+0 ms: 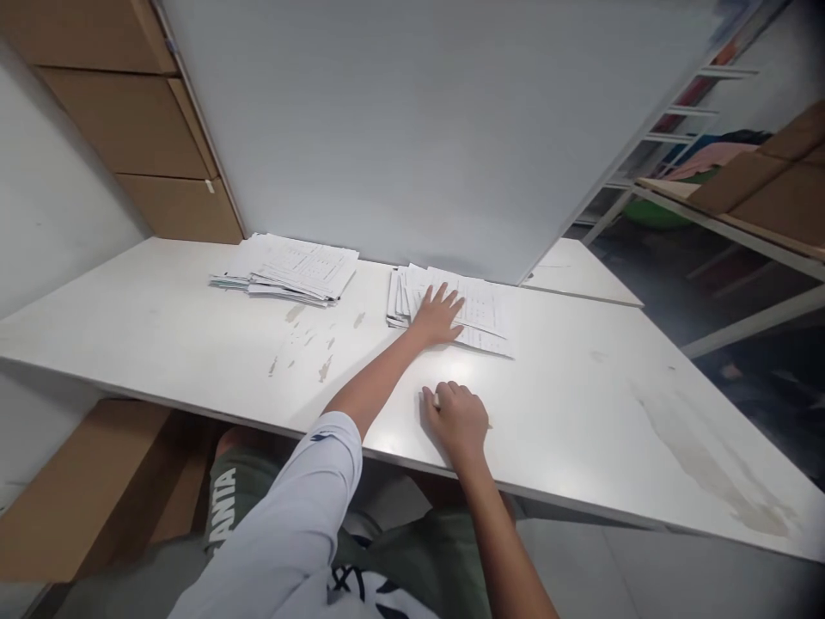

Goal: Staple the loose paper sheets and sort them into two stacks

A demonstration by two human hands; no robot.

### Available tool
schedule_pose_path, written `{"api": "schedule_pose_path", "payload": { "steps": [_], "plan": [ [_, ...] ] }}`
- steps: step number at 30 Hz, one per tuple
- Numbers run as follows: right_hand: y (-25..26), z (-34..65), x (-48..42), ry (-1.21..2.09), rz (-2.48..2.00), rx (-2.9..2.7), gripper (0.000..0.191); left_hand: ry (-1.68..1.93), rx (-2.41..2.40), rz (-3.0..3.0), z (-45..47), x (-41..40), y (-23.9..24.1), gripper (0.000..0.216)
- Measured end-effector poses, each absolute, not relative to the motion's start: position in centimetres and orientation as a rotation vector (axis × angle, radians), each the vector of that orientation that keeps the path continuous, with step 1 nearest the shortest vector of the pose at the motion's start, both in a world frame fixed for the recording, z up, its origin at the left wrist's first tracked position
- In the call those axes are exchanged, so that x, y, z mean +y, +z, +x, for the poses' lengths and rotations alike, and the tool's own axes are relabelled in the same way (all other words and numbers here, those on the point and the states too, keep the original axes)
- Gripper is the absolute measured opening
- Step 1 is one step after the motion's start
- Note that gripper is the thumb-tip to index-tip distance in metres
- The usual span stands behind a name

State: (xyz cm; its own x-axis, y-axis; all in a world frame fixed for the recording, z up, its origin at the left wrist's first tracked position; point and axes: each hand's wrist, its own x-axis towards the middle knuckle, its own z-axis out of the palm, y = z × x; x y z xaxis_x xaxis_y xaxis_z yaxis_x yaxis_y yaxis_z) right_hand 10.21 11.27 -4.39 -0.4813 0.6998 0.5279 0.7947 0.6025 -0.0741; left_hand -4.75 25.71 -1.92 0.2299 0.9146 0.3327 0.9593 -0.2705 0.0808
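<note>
My left hand (436, 318) lies with its fingers spread over a stack of printed papers (480, 305) by the foot of the upright board. The sheets are loosely fanned, and part of the stack is covered by the hand. Closer to the table's front edge, my right hand (459, 417) is closed in a fist around a thin pale pen-like stick (436, 401). Only its ends show on either side of the fist, so its exact kind is unclear. A second stack of printed sheets (302, 262) sits to the left, its edges uneven.
The white table (567, 404) has stained, worn patches. A large whitish board (425, 129) stands along its back. Cardboard boxes (129, 120) are piled at the back left, and an open carton (96, 490) is below the table. A shelf with boxes (773, 185) stands at right.
</note>
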Motion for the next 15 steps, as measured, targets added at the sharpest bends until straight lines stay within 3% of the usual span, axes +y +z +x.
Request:
{"api": "schedule_pose_path", "payload": {
  "steps": [4, 9, 15],
  "plan": [
    [-4.6, 10.4, 11.3, -0.258, -1.182, -2.327, 0.035, -0.380, -1.527, -2.435, -8.7, 25.2, 1.2, 0.058],
    [-4.5, 10.4, 11.2, -0.254, -1.189, -2.339, 0.034, -0.308, -2.408, -1.725, -19.4, 21.1, 3.4, 0.052],
    [-4.9, 10.4, 11.2, -0.222, -1.178, -2.335, 0.034, -0.218, -2.563, -1.511, -25.2, 14.5, 0.7, 0.049]
  ]
}}
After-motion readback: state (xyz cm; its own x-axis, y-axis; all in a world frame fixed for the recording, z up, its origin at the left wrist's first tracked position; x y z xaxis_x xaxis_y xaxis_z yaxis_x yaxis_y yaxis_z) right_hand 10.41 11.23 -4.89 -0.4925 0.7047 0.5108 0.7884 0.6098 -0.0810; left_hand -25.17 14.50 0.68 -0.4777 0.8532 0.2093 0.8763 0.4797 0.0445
